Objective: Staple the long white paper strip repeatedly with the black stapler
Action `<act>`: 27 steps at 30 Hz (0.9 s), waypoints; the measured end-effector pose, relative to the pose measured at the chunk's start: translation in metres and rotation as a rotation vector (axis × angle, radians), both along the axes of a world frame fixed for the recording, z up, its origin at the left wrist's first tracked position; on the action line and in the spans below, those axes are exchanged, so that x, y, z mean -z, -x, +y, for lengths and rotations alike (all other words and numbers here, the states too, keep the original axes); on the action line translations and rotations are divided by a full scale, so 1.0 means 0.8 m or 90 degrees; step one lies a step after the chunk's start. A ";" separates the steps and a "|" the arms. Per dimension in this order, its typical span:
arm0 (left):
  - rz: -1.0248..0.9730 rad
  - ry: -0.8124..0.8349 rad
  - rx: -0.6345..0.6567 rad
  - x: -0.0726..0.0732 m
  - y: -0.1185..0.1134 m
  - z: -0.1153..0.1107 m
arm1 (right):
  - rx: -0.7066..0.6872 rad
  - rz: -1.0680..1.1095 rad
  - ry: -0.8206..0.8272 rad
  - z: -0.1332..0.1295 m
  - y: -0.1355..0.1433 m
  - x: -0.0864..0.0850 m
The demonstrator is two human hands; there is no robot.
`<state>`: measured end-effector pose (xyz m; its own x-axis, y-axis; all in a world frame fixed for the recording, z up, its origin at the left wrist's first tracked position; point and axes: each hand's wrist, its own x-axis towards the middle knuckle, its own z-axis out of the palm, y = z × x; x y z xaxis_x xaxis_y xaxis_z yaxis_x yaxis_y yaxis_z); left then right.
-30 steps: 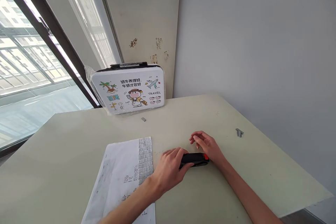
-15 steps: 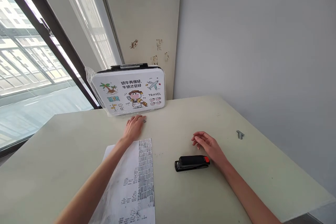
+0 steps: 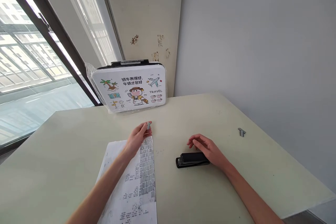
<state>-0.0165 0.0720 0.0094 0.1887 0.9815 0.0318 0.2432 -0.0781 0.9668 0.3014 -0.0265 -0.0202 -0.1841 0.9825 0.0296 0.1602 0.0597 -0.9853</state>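
Between the thumb and fingers of my left hand (image 3: 139,135) is a small grey staple strip (image 3: 148,125), held above the top edge of the printed paper (image 3: 123,182). My right hand (image 3: 207,147) has loosely curled fingers with gaps between them and holds nothing. It hovers over the right end of the black stapler (image 3: 193,159), hiding that end. The stapler lies on the table to the right of the paper.
A white cartoon-printed suitcase (image 3: 131,89) in clear plastic stands at the back of the table (image 3: 199,115). More grey staple strips (image 3: 242,132) lie on the right side. A grey wall is behind, a window at the left.
My left hand has picked up the grey staple strip from the table and come nearer. My right hand has shifted slightly left, now covering the stapler's red end.
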 end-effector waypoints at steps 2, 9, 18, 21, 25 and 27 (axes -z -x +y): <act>-0.065 0.042 0.025 -0.006 -0.009 -0.016 | 0.011 -0.002 0.002 0.001 0.000 0.004; -0.080 0.102 0.118 -0.016 -0.044 -0.072 | 0.022 0.021 0.000 0.004 -0.002 0.022; 0.418 -0.177 0.304 0.000 -0.080 -0.117 | -0.005 -0.004 0.005 -0.005 0.001 0.005; 0.422 -0.217 0.306 0.004 -0.074 -0.115 | -0.079 -0.048 0.020 -0.007 -0.001 -0.001; 0.392 -0.209 0.301 -0.001 -0.050 -0.117 | -0.097 -0.073 0.028 -0.006 -0.003 -0.003; 0.379 -0.183 0.288 -0.003 -0.035 -0.118 | -0.097 -0.080 0.020 -0.005 -0.003 -0.005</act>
